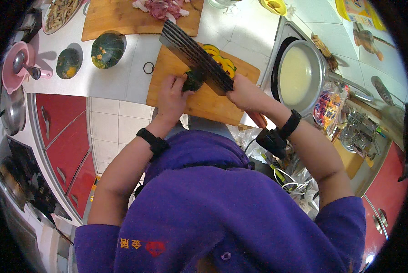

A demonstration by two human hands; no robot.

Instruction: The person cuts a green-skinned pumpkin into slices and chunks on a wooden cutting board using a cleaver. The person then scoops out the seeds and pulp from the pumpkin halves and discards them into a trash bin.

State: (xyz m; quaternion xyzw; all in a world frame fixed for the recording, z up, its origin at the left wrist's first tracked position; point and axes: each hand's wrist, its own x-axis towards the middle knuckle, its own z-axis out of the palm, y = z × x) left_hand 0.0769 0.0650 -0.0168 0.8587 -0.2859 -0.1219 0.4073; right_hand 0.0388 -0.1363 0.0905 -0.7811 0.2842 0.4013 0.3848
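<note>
My right hand (243,92) grips the wooden handle of a broad cleaver (197,56). Its dark-striped blade slants up and left across a wooden cutting board (211,109). Under the fingers of my left hand (173,97) is a dark green piece of pumpkin (192,81), held against the board beside the blade. The blade covers part of that piece, so I cannot tell whether it touches it. Beyond the blade lie several yellow-fleshed pumpkin slices (224,65) with green rind.
Two whole green pumpkins, a larger one (107,50) and a smaller one (69,63), sit left of the board. Raw meat (163,8) lies on another board (122,20) behind. To the right, a pot of pale liquid (296,76) stands on a stove, its handle jutting rightward.
</note>
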